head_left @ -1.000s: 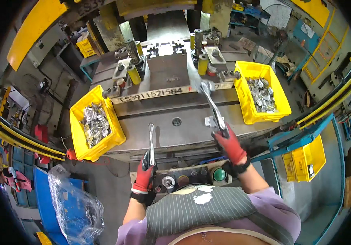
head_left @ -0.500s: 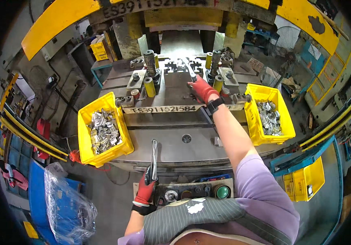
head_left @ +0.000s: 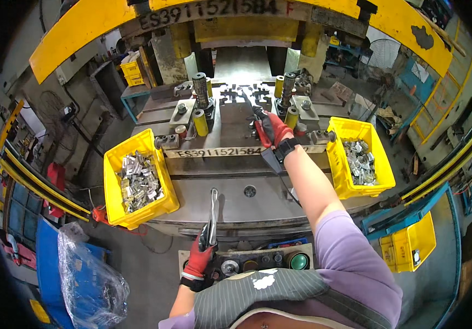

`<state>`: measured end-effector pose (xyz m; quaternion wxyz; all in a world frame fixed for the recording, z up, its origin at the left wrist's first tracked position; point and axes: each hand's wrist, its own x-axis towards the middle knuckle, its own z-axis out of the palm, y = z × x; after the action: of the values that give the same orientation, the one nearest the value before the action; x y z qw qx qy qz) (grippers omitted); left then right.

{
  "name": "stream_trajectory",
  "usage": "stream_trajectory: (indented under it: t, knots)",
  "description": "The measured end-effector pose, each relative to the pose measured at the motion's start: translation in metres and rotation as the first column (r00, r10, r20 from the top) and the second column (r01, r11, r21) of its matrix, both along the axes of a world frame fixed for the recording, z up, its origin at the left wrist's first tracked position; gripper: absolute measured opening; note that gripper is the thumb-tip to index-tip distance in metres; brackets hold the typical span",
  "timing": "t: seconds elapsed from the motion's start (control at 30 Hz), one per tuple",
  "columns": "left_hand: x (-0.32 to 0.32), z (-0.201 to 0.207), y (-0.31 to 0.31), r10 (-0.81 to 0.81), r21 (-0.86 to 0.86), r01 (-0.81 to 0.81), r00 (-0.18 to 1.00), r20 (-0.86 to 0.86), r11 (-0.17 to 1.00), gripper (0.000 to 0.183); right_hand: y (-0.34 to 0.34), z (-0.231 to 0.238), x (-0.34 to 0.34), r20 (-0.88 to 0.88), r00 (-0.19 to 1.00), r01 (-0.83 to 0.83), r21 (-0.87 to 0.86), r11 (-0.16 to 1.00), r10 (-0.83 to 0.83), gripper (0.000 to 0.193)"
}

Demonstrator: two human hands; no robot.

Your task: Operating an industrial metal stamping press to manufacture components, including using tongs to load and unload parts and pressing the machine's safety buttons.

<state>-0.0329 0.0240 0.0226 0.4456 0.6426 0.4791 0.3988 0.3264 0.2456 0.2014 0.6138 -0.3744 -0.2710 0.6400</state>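
Observation:
My right hand (head_left: 273, 129), in a red and black glove, reaches out over the press bed. Its fingers are wrapped round long metal tongs (head_left: 248, 97), whose far tip is over the brightly lit die (head_left: 228, 93). What the tip touches is too small to tell. Below that wrist hangs a dark object (head_left: 272, 160) with a cable. Close to my body, my left hand (head_left: 198, 257), gloved in red, is closed on a second pair of metal tongs (head_left: 213, 211). They point away from me, above the front of the grey metal table (head_left: 230, 189).
Yellow bins of small metal parts stand left (head_left: 168, 183) and right (head_left: 337, 170). Guide posts (head_left: 200, 90) and yellow cylinders (head_left: 200, 123) flank the die. A control panel (head_left: 269, 260) with a green button lies before my body. The yellow press frame (head_left: 93, 33) arches overhead.
My right hand has rolled, showing more black glove, and its tongs' tip sits slightly nearer to me. My left hand with its tongs has shifted a little to the right.

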Motion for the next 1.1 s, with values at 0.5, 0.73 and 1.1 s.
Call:
stream_trajectory:
  t: [0.5, 0.73, 1.1]
  knots:
    - [-0.033, 0.06, -0.007, 0.375, -0.208, -0.325, 0.884, 0.279, 0.923, 0.038, -0.004, -0.03, 0.035, -0.215, 0.936, -0.234, 0.21, 0.949, 0.278, 0.02]
    - [-0.087, 0.045, -0.05, 0.599, -0.286, -0.545, 0.786, 0.154, 0.788, 0.036, -0.243, -0.073, 0.044, 0.823, 0.532, -0.012, -0.23, 0.973, 0.201, 0.033]
    - [-0.179, -0.128, -0.07, 0.339, -0.586, -0.317, 0.938, -0.076, 0.746, 0.03, -0.445, -0.28, 0.047, 0.895, 0.367, 0.211, -0.345, 0.915, 0.253, 0.088]
